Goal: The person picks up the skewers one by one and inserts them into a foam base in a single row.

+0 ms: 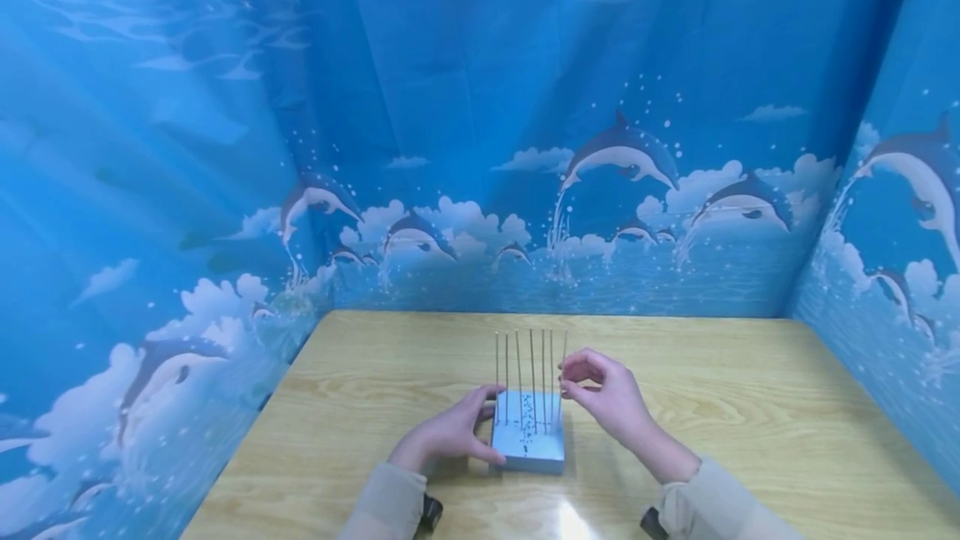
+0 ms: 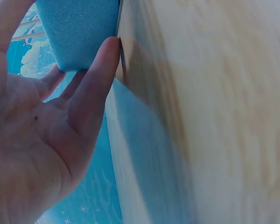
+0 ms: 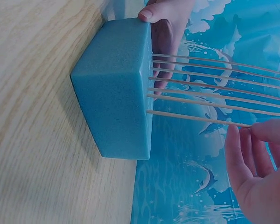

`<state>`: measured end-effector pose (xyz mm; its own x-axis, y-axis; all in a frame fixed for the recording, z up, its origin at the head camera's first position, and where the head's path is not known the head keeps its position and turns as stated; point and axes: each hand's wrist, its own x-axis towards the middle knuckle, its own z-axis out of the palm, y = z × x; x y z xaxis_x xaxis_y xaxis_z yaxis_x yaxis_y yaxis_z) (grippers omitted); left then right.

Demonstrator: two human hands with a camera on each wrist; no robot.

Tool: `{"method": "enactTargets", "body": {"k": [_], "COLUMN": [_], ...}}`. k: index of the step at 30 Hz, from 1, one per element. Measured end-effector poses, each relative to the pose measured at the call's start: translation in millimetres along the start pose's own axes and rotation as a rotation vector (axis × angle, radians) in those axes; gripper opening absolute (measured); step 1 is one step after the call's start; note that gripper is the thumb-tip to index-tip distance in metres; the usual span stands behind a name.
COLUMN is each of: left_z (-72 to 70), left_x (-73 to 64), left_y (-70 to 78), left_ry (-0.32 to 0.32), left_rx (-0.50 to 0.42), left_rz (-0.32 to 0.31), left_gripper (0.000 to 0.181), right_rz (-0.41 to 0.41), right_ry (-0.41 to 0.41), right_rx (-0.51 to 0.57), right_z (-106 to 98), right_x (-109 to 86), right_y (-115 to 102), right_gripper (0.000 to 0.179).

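Observation:
A pale blue foam block lies flat on the table, with several thin wooden sticks standing upright in a row across its top. Dark specks like small holes run down the middle of that top face. My left hand holds the block from its left side, thumb at the near corner and fingers toward the far one; its fingertips meet the foam in the left wrist view. Thumb and fingertips of my right hand pinch the rightmost stick partway up, while its lower end meets the block.
The wood-grain table extends around the block on all sides. Behind it and at both sides hangs a blue curtain printed with dolphins and clouds. Dark bands circle both wrists by the sleeves.

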<state>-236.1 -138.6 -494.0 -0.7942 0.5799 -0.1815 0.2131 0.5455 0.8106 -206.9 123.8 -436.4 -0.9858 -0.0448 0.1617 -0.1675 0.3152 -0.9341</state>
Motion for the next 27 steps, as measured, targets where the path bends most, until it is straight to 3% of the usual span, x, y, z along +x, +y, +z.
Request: {"method": "enactTargets", "body": {"k": [16,21,27], "left_z": [-0.8,-0.3,-2.7], "left_x": [4.7,5.6,6.0], "left_y": [0.6,0.0,-1.1], "left_ry": [0.001,-0.01,-0.012], "left_rx": [0.01,0.006,-0.017], "left_rz": [-0.002,0.006,-0.004], "left_gripper": [0.112,0.114,0.122], "right_rz": [-0.047,-0.079,-0.208], "right_ry": [0.011,0.034,0.036], "right_rx": [-0.021,-0.175,-0.395], "right_z": [-11.9,-21.1,-34.2], "right_x": [2.0,0.5,-0.3], "right_y": [4.2,4.9,12.1], "right_gripper": [0.023,0.024,0.032]}}
